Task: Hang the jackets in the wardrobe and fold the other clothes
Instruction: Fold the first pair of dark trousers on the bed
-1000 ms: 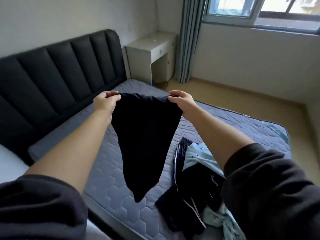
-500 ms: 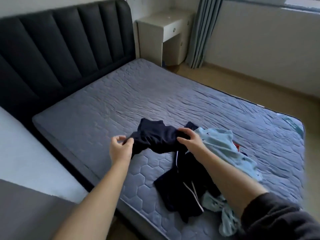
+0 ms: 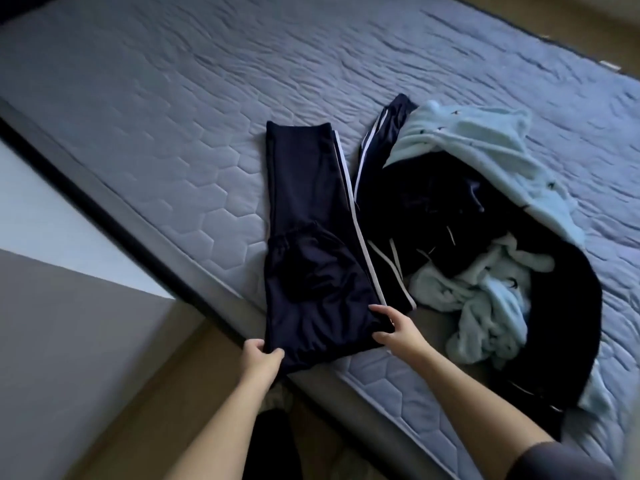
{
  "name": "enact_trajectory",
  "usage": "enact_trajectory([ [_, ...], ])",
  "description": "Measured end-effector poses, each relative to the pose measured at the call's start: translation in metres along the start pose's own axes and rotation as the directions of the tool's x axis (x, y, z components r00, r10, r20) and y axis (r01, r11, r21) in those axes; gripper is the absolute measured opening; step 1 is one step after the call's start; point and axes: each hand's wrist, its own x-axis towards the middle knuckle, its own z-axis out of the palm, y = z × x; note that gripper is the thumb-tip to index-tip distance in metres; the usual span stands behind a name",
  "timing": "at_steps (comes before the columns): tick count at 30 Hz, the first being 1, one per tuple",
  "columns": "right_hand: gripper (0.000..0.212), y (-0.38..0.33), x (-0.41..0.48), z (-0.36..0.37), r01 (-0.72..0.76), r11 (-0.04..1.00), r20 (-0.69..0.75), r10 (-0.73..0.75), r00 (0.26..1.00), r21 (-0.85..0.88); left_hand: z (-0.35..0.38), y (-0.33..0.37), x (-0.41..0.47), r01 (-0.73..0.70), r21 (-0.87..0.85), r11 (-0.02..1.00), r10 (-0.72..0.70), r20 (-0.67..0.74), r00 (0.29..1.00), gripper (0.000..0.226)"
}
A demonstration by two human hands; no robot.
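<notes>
My left hand (image 3: pixel 261 358) is at the near edge of the mattress (image 3: pixel 173 116), thumb on top and fingers curled under, pinching the near left corner of the trousers (image 3: pixel 311 209). They are navy with a white stripe down their right side and lie flat and lengthwise on the mattress, their near end reaching its edge between my hands. Partway along, a gathered fold of the same cloth sits bunched on top. My right hand (image 3: pixel 398 332) grips the near right corner at the stripe, thumb and fingers closed on the cloth. Just to the right lies the pile (image 3: pixel 433 209): a dark striped garment (image 3: pixel 375 147) beside the trousers, more dark cloth, and a pale blue fleece (image 3: pixel 467 140) tumbled over and through it
</notes>
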Motion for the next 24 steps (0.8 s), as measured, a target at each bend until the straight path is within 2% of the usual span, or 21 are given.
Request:
enact_trajectory([
  [3, 0.06, 0.009, 0.003, 0.002, 0.0, 0.999, 0.037, 0.002, 0.999, -0.039, 0.008, -0.004, 0.007, 0.009, 0.076, 0.997, -0.012, 0.038, 0.999, 0.027],
  [8, 0.06, 0.001, 0.003, -0.002, -0.099, 0.981, 0.113, 0.119, 0.986, -0.166, 0.007, 0.011, 0.009, 0.022, 0.242, 0.97, -0.057, 0.138, 0.989, 0.042],
  [11, 0.053, -0.02, 0.013, -0.003, -0.166, 0.945, 0.077, 0.194, 0.978, -0.281, 0.002, 0.034, 0.024, -0.051, 0.348, 0.936, 0.031, 0.064, 0.997, 0.044],
  [13, 0.055, -0.036, 0.027, -0.003, -0.125, 0.883, -0.045, 0.118, 0.992, -0.453, -0.001, 0.053, 0.043, -0.116, 0.353, 0.929, 0.118, 0.017, 0.993, 0.043],
  [15, 0.059, -0.051, 0.046, 0.001, -0.028, 0.855, -0.141, -0.053, 0.989, -0.518, -0.001, 0.07, 0.064, -0.169, 0.324, 0.931, 0.167, 0.033, 0.985, 0.047],
  [18, 0.065, -0.07, 0.081, 0.011, 0.11, 0.917, -0.156, -0.182, 0.971, -0.384, 0.002, 0.086, 0.094, -0.231, 0.287, 0.93, 0.218, 0.075, 0.973, 0.058],
  [21, 0.073, -0.085, 0.118, 0.023, 0.118, 0.956, -0.13, -0.157, 0.979, -0.268, 0.006, 0.099, 0.119, -0.259, 0.178, 0.949, 0.249, 0.076, 0.965, 0.07],
  [24, 0.079, -0.093, 0.148, 0.031, 0.069, 0.981, -0.067, -0.082, 0.994, -0.179, 0.007, 0.108, 0.14, -0.288, 0.087, 0.954, 0.282, 0.068, 0.957, 0.067],
])
